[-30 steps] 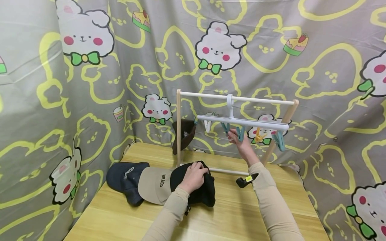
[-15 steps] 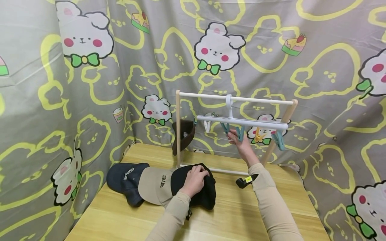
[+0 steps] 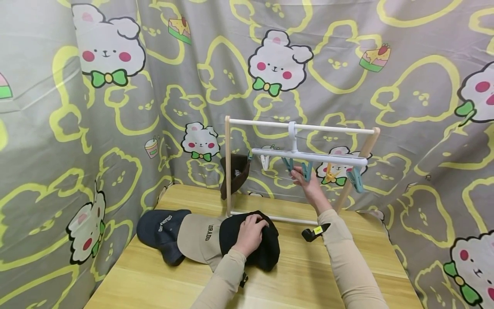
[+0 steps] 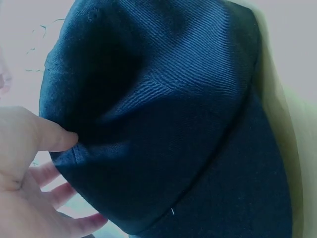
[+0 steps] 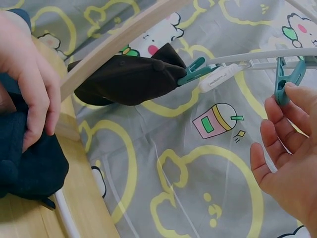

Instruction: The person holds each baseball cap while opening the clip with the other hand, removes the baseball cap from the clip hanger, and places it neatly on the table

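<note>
My left hand (image 3: 250, 235) grips a black cap (image 3: 270, 251) above the table's middle. In the left wrist view, the thumb lies on top of the dark cloth (image 4: 163, 124), fingers under its edge. My right hand (image 3: 310, 186) is raised to a pale hanger (image 3: 324, 157); in the right wrist view, thumb and forefinger pinch a teal clothespin (image 5: 289, 82) on it. From the hanger's left end a dark brown cap (image 5: 133, 82) hangs in another teal clothespin (image 5: 194, 73). Left of the black cap lie a beige cap (image 3: 194, 240) and a navy cap (image 3: 156, 227), overlapping.
A wooden rack (image 3: 228, 171) with white rods stands at the back of the table (image 3: 301, 279), holding the hanger by its hook. White (image 3: 264, 162), orange (image 3: 330, 172) and further teal clothespins (image 3: 356, 180) hang along the bar. A patterned curtain (image 3: 216, 56) encloses the back and sides.
The black cap has shifted a little right and toward the person, along with my left hand. The right hand keeps its place at the clothespin.
</note>
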Motion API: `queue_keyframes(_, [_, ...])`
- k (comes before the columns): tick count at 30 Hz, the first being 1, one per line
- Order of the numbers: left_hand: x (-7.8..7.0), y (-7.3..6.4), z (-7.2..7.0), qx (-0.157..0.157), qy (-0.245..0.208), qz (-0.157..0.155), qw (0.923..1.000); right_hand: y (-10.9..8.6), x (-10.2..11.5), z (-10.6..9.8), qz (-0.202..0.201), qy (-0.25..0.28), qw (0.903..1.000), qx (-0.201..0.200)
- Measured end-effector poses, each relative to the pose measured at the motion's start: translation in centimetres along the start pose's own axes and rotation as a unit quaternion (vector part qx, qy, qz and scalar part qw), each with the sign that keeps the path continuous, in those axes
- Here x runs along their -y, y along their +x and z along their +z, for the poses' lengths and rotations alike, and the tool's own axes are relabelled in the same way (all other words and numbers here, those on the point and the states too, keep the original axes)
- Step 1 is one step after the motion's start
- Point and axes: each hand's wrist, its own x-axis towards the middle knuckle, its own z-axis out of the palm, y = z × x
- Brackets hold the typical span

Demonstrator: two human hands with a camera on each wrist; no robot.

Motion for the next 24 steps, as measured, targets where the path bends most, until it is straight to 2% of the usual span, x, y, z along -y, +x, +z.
queue_keyframes(6, [-0.1, -0.1, 0.0, -0.001, -0.006, -0.013, 0.9999, -1.1, 1.5, 0.3, -0.001, -0.007, 1.0000, 0.007])
queue_keyframes(12, [-0.1, -0.1, 0.0, 0.003, -0.012, -0.019, 0.9997, -1.5, 2.0, 0.4, -0.002, -0.014, 0.9999, 0.008])
queue_keyframes(24, [0.1, -0.4, 0.3, 0.007, -0.052, -0.007, 0.9986, -1.5, 2.1, 0.5, 0.008, -0.007, 0.9999, 0.007])
